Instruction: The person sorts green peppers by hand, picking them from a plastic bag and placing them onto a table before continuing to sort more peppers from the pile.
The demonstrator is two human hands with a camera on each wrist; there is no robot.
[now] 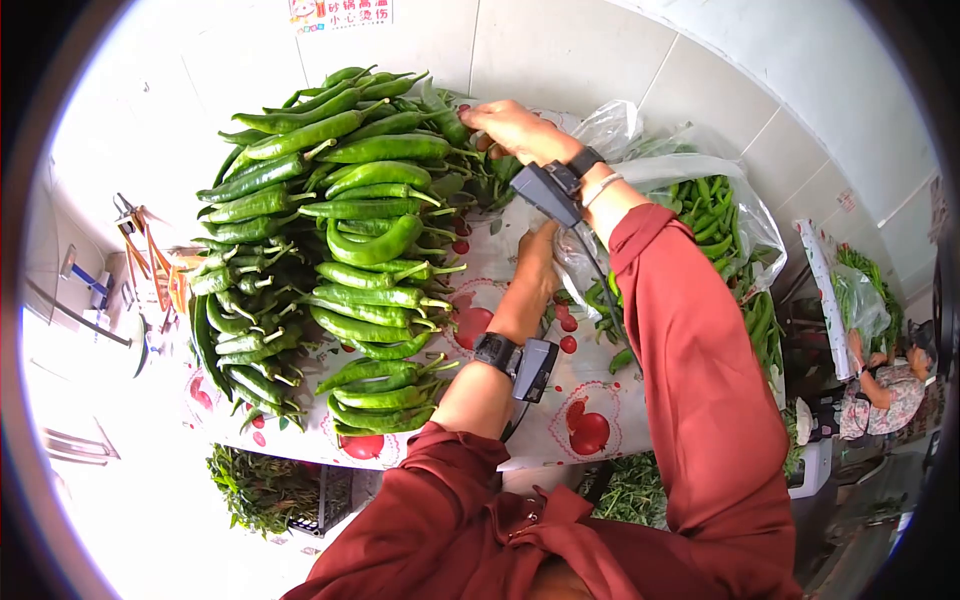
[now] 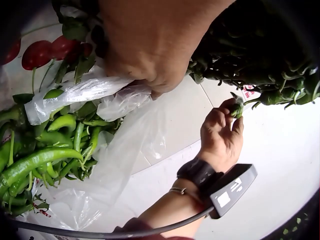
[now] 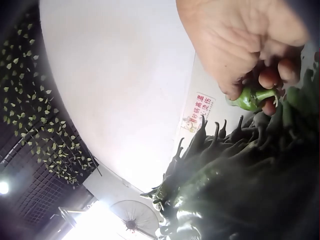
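In the head view the right hand [image 1: 515, 130] is beside the upper right of a large stack of long green peppers [image 1: 385, 148]. Its curled fingers pinch a green pepper [image 3: 250, 98] near the stem end, seen in the right wrist view. The left hand [image 1: 538, 255] is lower, at the edge of a clear plastic bag [image 1: 680, 165] of loose green peppers [image 1: 708, 215]. In the left wrist view, the left hand [image 2: 150, 47] grips the crumpled bag rim [image 2: 80, 90], its fingertips partly hidden.
A patterned cloth [image 1: 540, 440] covers the table. The tiled wall [image 1: 560, 50] stands behind it. Crates of greens [image 1: 265, 490] are below the front edge. At the far right, a person [image 1: 885, 395] is beside another table with greens [image 1: 865, 280].
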